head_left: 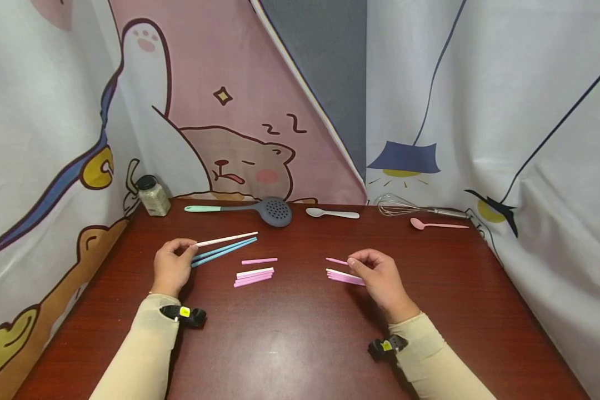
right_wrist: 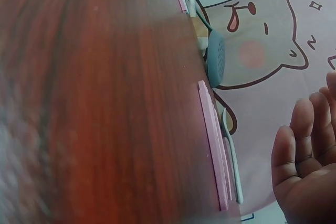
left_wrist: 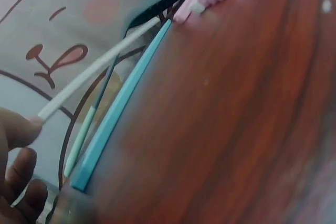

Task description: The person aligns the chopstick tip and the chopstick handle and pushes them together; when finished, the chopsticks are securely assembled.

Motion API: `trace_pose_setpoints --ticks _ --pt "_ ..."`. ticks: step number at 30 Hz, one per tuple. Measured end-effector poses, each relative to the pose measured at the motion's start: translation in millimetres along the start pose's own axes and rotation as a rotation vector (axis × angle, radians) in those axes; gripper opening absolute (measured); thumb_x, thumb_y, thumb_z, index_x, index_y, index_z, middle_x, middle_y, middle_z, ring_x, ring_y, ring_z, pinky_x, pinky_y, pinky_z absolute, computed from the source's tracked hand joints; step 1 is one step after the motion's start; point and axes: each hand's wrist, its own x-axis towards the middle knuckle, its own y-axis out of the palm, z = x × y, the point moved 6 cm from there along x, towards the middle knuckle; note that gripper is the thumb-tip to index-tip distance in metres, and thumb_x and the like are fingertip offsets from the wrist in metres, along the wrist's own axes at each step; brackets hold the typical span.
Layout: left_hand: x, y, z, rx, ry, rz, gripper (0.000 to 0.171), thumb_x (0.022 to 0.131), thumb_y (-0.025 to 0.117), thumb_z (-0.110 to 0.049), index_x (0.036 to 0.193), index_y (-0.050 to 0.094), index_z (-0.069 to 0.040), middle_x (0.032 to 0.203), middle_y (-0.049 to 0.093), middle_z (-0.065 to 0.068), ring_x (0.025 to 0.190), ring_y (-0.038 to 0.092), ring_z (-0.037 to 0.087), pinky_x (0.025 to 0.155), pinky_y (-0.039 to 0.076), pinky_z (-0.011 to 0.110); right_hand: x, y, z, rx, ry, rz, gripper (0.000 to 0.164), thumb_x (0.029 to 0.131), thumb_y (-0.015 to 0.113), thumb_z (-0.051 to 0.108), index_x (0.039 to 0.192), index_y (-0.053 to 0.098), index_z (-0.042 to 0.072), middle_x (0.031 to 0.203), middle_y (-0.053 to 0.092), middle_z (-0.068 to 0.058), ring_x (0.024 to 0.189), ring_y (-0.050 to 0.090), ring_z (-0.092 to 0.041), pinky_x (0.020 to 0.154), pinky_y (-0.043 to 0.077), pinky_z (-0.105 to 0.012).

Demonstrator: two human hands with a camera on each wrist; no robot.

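Note:
My left hand (head_left: 172, 266) pinches one end of a long white chopstick (head_left: 227, 239) between thumb and finger. In the left wrist view the white chopstick (left_wrist: 100, 66) slants above a blue chopstick (left_wrist: 123, 103). Two blue chopsticks (head_left: 225, 253) lie on the table just beside that hand. Over the right-hand group of short pink sticks (head_left: 345, 278) is my right hand (head_left: 380, 280), its fingertips near a separate pink stick (head_left: 336, 260). Its fingers (right_wrist: 304, 140) look loose and fairly straight in the right wrist view, apart from the pink sticks (right_wrist: 212, 145); the thumb is hidden there.
Between the hands lie a row of pink and white sticks (head_left: 254, 277) and a lone pink stick (head_left: 259, 260). Along the back are a seasoning jar (head_left: 154, 197), slotted skimmer (head_left: 275, 212), white spoon (head_left: 332, 213), whisk (head_left: 400, 206) and pink spoon (head_left: 437, 225). Printed curtains border the table.

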Motion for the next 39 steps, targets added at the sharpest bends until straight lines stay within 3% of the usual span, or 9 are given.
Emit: trace_pose_setpoints --ticks 7,17,22,27,30,34,37,39 --pt "0.9 -3.3 7.2 0.16 -0.055 0.091 0.019 0.102 0.065 -0.015 0.112 0.076 -0.002 0.124 0.067 0.026 0.121 0.06 0.043 0.102 0.043 0.057 1 -7 -2 0.025 0.072 -0.019 0.016 0.097 0.074 0.009 0.101 0.072 -0.007 0.075 0.065 -0.003 0.067 0.062 -0.019 0.054 0.045 -0.025" --pt "0.7 -2.7 6.4 0.288 -0.049 0.174 0.02 0.103 0.063 -0.019 0.112 0.077 -0.007 0.121 0.072 0.023 0.118 0.062 0.045 0.099 0.035 0.064 7 -14 -6 -0.003 0.098 0.019 0.015 0.097 0.072 0.008 0.1 0.071 -0.007 0.069 0.059 0.001 0.061 0.055 -0.016 0.05 0.047 -0.032" --pt "0.3 -1.8 6.2 0.321 -0.064 0.214 0.021 0.103 0.061 -0.018 0.113 0.077 -0.008 0.124 0.072 0.023 0.118 0.063 0.046 0.095 0.033 0.065 9 -17 -9 -0.077 0.111 0.065 0.017 0.097 0.073 0.009 0.101 0.071 -0.007 0.069 0.057 0.001 0.063 0.054 -0.013 0.055 0.051 -0.033" --pt "-1.0 -0.2 5.8 0.34 -0.064 0.238 0.024 0.104 0.059 -0.018 0.118 0.075 -0.007 0.127 0.07 0.025 0.119 0.062 0.047 0.094 0.033 0.065 12 -20 -12 -0.239 0.099 0.102 0.015 0.095 0.075 0.011 0.1 0.075 -0.004 0.077 0.067 -0.002 0.068 0.056 -0.01 0.06 0.049 -0.029" --pt "-3.0 1.7 0.8 0.345 -0.014 0.23 0.023 0.103 0.059 -0.017 0.119 0.074 -0.007 0.125 0.067 0.026 0.117 0.062 0.046 0.092 0.034 0.065 13 -22 -14 -0.311 0.094 0.122 0.013 0.095 0.076 0.011 0.1 0.077 -0.001 0.081 0.07 -0.003 0.07 0.056 -0.012 0.062 0.047 -0.027" --pt "-9.4 9.7 -16.8 0.308 0.13 0.224 0.017 0.102 0.064 -0.012 0.114 0.074 -0.007 0.114 0.066 0.022 0.106 0.064 0.042 0.087 0.038 0.059 13 -23 -16 -0.381 0.106 0.157 0.011 0.094 0.076 0.011 0.098 0.078 0.002 0.076 0.066 -0.003 0.069 0.055 -0.014 0.061 0.046 -0.029" --pt "-19.7 24.0 -32.3 0.26 0.24 0.306 0.013 0.099 0.068 -0.008 0.11 0.076 -0.008 0.103 0.066 0.016 0.094 0.064 0.033 0.083 0.044 0.05 11 -21 -18 -0.436 0.121 0.197 0.01 0.094 0.076 0.012 0.098 0.079 0.003 0.072 0.063 -0.001 0.067 0.053 -0.014 0.061 0.044 -0.029" --pt "-28.3 35.4 -40.5 0.232 0.279 0.385 0.011 0.098 0.071 -0.007 0.107 0.076 -0.009 0.1 0.066 0.011 0.088 0.061 0.027 0.079 0.047 0.044 11 -20 -19 -0.461 0.132 0.218 0.01 0.093 0.076 0.011 0.098 0.079 0.003 0.071 0.062 0.0 0.067 0.052 -0.015 0.061 0.043 -0.03"
